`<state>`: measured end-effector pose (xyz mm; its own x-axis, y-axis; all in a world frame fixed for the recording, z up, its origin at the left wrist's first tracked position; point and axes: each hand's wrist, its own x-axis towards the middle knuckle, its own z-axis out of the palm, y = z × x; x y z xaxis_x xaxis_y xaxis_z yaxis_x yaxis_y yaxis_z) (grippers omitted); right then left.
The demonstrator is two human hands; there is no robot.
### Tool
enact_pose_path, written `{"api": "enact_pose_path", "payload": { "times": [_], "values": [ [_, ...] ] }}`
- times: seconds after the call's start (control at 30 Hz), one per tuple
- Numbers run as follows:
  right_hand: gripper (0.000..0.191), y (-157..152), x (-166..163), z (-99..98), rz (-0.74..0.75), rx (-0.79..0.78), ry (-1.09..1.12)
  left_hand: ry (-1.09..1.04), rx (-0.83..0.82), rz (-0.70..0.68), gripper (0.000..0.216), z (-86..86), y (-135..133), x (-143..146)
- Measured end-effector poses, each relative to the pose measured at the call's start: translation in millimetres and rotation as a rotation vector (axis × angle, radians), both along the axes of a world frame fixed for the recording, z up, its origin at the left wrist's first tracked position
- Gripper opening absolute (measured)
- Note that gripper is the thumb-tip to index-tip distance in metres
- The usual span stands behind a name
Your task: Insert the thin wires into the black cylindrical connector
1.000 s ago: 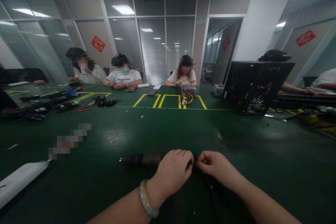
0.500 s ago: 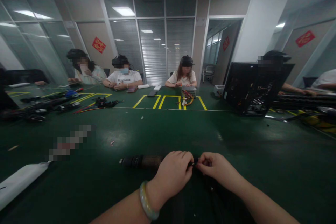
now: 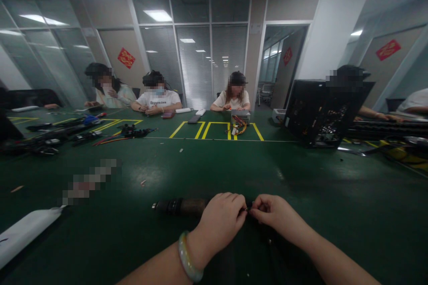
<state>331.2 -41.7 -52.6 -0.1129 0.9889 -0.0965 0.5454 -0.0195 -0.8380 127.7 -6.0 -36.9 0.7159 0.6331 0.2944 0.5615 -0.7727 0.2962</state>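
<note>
Near the flat green worktop's (image 3: 207,164) front edge, left hand (image 3: 221,217) is clamping a black-and-brown cylindrical tool (image 3: 192,206), right hand (image 3: 274,211) is pinching just beside, contents unclear; handling is apparently occurring mid-course, remainder undeterminable.

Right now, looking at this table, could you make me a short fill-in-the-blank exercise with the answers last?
1. Part of the dark cylindrical tool is covered by the ____ hand, the one with the bangle.
2. The tabletop is coloured ____.
3. The tape lines on it are ____.
4. The black computer case stands toward the picture's ____ side.

Missing words: left; green; yellow; right.
</note>
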Motion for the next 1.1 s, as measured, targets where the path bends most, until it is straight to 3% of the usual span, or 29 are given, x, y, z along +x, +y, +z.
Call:
{"api": "enact_pose_path", "payload": {
  "times": [0.3, 0.57, 0.87, 1.0, 1.1],
  "values": [
    [0.016, -5, -11, 11.1, -0.075, 0.031, -0.159, 0.012, 0.012, 0.01, 0.004, 0.7, 0, 2],
    [0.006, -12, -30, 23.5, -0.137, 0.298, -0.424, 0.031, 0.049, 0.001, 0.007, 1.1, -1, 1],
    [0.009, -6, -41, 21.6, -0.08, 0.243, -0.526, 0.006, 0.066, -0.03, 0.014, 6.5, -4, 0],
    [0.008, -1, -18, 17.5, -0.127, 0.244, -0.538, -0.065, 0.098, -0.122, 0.023, 14.4, -7, -4],
    [0.009, -6, 39, 14.5, -0.259, 0.113, -0.492, -0.083, 0.086, -0.19, 0.032, 18.8, -9, -7]
  ]
}}
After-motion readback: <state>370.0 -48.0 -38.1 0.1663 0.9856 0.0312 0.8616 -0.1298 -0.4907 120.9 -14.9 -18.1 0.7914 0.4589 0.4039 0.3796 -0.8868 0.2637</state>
